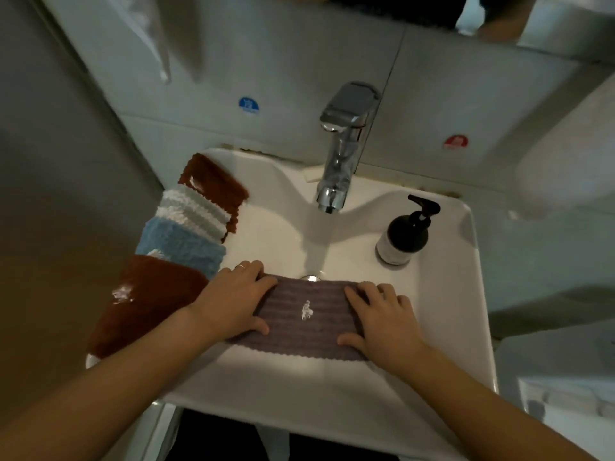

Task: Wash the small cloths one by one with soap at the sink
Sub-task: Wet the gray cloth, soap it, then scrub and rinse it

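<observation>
Head view: left hand (233,299) and right hand (382,316) gripped the purple cloth's (309,322) ends, soap dab (305,310) unrubbed; scrubbing probably next.

The purple cloth (307,314) is a matt, ribbed fabric with a white smear on it. The brown cloth (143,304), blue cloth (181,242), striped cloth (194,211) and far brown cloth (213,181) look fluffy and rough-piled. The sink (439,294) is smooth, glossy white ceramic. The tap (342,151) is polished, mirror-bright metal. The soap bottle (404,232) looks like smooth dark plastic with a faint sheen. The wall (233,68) is smooth, pale tile.
</observation>
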`<action>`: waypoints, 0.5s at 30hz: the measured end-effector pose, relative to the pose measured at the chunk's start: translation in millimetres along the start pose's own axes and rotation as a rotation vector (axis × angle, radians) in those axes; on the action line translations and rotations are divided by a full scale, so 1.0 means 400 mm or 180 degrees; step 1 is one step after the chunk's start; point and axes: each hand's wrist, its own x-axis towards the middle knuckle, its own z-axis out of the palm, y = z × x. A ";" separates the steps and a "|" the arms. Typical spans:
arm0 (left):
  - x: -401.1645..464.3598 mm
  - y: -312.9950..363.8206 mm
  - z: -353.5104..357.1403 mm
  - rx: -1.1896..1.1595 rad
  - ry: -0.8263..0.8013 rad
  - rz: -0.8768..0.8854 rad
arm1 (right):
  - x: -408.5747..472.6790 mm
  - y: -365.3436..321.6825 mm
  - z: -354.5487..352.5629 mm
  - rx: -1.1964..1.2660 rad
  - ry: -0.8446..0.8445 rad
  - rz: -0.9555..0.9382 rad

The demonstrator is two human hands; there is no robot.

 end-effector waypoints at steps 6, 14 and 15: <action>0.004 -0.006 0.012 0.0032 0.0042 0.0061 | 0.005 -0.005 -0.017 0.0011 -0.0175 -0.0019; -0.008 -0.009 0.006 0.0075 -0.0097 0.0045 | 0.006 -0.011 -0.027 -0.0212 -0.0267 -0.0138; -0.010 -0.009 0.005 0.0038 -0.0095 0.0031 | 0.008 -0.009 -0.028 -0.0217 -0.0259 -0.0161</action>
